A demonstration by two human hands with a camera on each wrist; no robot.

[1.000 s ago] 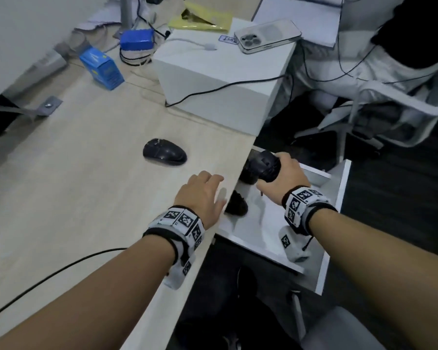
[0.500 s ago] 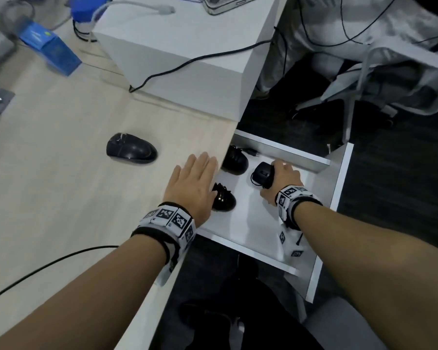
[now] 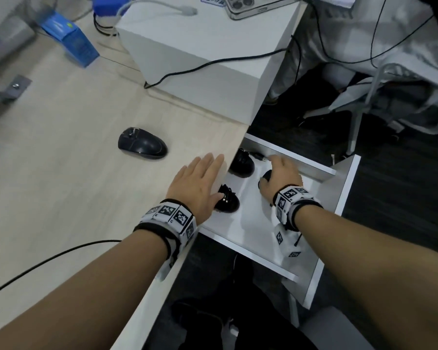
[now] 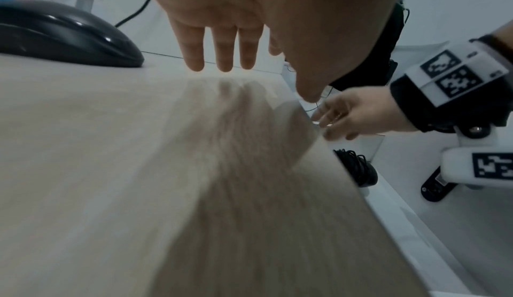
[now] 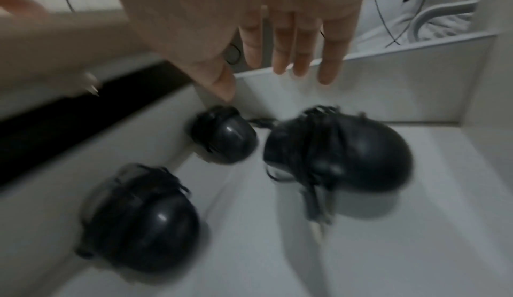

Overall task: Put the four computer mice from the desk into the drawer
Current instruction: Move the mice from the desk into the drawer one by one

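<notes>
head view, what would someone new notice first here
Most striking are the three black mice already lying in the open white drawer, with the right hand spread open just above them. One last mouse sits alone on the pale wooden desk, with the left hand flat and open near the desk edge beside it.

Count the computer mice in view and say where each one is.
4. One mouse on the desk; three in the drawer: far-left mouse, near-left mouse, and right mouse below the right hand.
</notes>
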